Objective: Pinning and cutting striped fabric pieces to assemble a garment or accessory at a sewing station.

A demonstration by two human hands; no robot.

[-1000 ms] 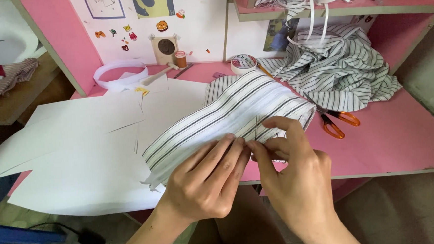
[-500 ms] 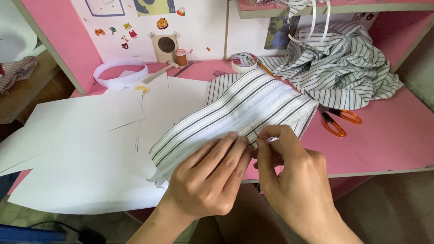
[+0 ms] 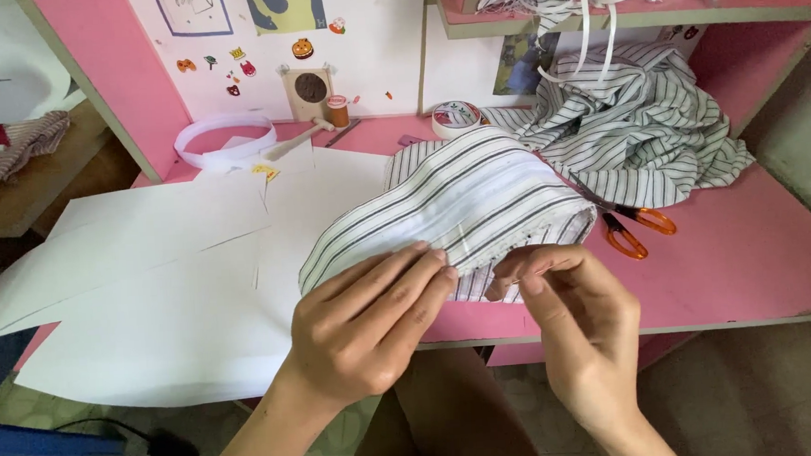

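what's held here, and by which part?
Striped fabric piece: left hand presses its near folded edge flat; right hand pinches the same edge beside it. A pin there cannot be told.

Head view, steeply down, close

Small colourful stickers (image 3: 241,63) scattered on white back wall above pink tabletop (image 3: 740,257); two paper pictures (image 3: 285,3) pinned higher; dark printed card (image 3: 519,65) leaning beneath shelf.

Two hands (image 3: 374,327) (image 3: 582,325), one scissors (image 3: 632,227), one tape roll (image 3: 456,119), one thread spool (image 3: 336,110)
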